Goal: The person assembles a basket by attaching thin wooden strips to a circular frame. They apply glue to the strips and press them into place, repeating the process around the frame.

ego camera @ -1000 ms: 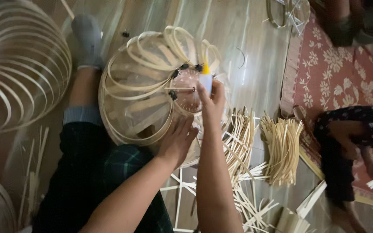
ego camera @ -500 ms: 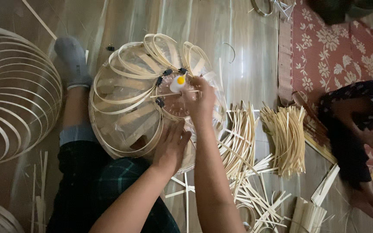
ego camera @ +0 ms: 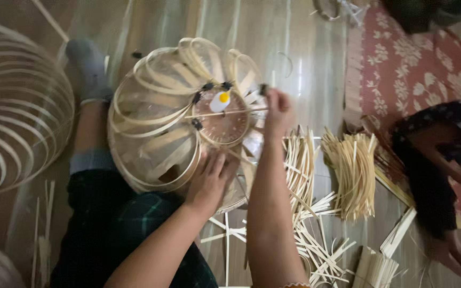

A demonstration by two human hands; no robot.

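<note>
**Bamboo frame, strip held at the hub**

Head view: the frame, a dome of bent bamboo slats, rests on the person's lap above the floor. Left hand lies spread against its lower rim, bracing it. Right hand is pinched shut on a thin strip laid across the round hub.

Judgement: frame looks light and springy; slats thin, likely to crack if squeezed. Best gripped at rim or hub. Loose strip bundles lie to the right.

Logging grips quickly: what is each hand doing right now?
Left hand: open, flat against the bamboo lantern frame.
Right hand: closed on a thin bamboo strip.
</note>
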